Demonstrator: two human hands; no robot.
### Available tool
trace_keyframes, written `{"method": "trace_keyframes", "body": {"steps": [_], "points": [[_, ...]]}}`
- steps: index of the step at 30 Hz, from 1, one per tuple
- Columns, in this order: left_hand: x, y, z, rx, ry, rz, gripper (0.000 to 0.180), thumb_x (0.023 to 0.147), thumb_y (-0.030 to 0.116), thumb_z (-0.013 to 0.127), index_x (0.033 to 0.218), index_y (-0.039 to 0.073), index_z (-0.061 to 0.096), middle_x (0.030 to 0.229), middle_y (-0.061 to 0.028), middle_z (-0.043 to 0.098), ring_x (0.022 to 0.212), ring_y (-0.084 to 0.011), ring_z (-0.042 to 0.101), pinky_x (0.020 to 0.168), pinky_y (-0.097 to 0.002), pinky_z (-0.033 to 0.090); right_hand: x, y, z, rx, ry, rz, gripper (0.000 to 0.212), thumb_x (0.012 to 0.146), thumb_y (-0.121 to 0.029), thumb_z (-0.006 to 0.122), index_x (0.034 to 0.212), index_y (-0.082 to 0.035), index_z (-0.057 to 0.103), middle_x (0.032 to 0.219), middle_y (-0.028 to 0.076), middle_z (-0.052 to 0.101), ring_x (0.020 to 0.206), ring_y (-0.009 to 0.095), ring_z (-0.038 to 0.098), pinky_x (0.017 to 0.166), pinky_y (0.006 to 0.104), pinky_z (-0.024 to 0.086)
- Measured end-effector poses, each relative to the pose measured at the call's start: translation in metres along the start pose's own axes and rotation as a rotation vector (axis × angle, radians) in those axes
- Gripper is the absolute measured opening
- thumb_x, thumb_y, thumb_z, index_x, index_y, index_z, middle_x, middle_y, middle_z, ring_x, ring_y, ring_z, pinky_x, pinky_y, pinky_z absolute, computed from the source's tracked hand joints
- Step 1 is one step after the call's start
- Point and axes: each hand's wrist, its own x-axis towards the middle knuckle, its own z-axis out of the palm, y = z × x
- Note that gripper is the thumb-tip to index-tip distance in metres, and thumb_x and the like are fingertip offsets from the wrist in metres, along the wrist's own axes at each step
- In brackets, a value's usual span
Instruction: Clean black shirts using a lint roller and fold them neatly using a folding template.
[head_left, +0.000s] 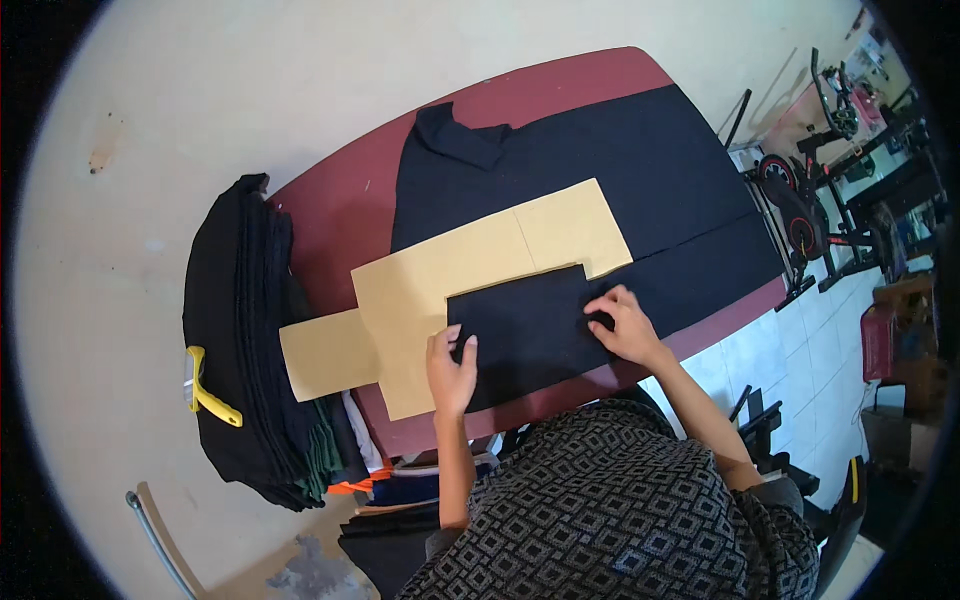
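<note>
Across a maroon board (335,185) lies black cloth (560,140) with tan card (450,255) atop, its near panel (525,335) best smoothed square between left hand (452,375) and right hand (628,328), fingers half-curled (whether pinching, I can't tell).

light: bright, even | glare: pale on floor tiles (745,360), right | shadow: soft, beside metal tube (157,540), near left | detail: black cloth (530,340) nearly featureless | edges: dark vignette, table (335,215) outline bowed

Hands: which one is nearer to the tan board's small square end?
The left hand, at the edge of the tan board; the right hand is farther right, over the black cloth.
</note>
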Motion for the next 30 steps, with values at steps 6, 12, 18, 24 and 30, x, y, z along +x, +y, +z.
{"method": "trace_keyframes", "body": {"steps": [6,12,18,24,30], "points": [[0.001,0.036,0.059,0.318,-0.186,0.412,0.050,0.082,0.030,0.051,0.126,0.009,0.039,0.134,-0.0148,0.029,0.126,-0.0336,0.024,0.100,-0.0531,0.016,-0.001,-0.018,0.011,-0.174,0.222,-0.105,0.032,0.074,-0.015,0.058,0.104,-0.008,0.052,0.112,0.014,0.044,0.102,0.031,0.042,0.085,0.0404,0.034],[0.006,0.017,0.090,0.543,-0.151,0.456,0.053,0.082,0.035,0.047,0.128,0.011,0.038,0.137,-0.0123,0.028,0.127,-0.0319,0.023,0.101,-0.0539,0.012,-0.002,0.048,-0.030,-0.359,0.344,0.058,0.039,0.081,-0.025,0.048,0.117,-0.010,0.045,0.131,0.012,0.034,0.123,0.032,0.029,0.099,0.0491,0.021],[0.016,0.030,0.096,0.465,-0.122,0.374,0.042,0.080,0.029,0.054,0.118,0.012,0.049,0.129,-0.0101,0.039,0.121,-0.0294,0.033,0.099,-0.0501,0.017,-0.001,0.169,-0.120,-0.592,0.464,0.425,0.043,0.085,-0.031,0.045,0.124,-0.013,0.041,0.134,0.009,0.032,0.126,0.029,0.026,0.102,0.0498,0.015],[0.091,0.014,0.068,0.014,-0.007,0.161,0.013,0.079,0.008,0.056,0.090,0.004,0.058,0.086,-0.0107,0.058,0.069,-0.0182,0.055,0.064,-0.0278,0.044,0.057,0.222,-0.189,-0.464,0.473,0.284,0.019,0.074,-0.015,0.056,0.093,-0.010,0.053,0.100,0.010,0.049,0.099,0.030,0.043,0.088,0.0433,0.030],[0.207,0.017,0.061,-0.270,0.168,-0.187,0.017,0.079,0.009,0.056,0.093,0.001,0.057,0.075,-0.0069,0.058,0.070,-0.0123,0.056,0.061,-0.0245,0.044,0.200,0.228,-0.218,-0.441,0.387,-0.013,0.021,0.072,-0.007,0.055,0.093,-0.009,0.052,0.103,0.009,0.049,0.099,0.030,0.044,0.084,0.0421,0.033]]}}
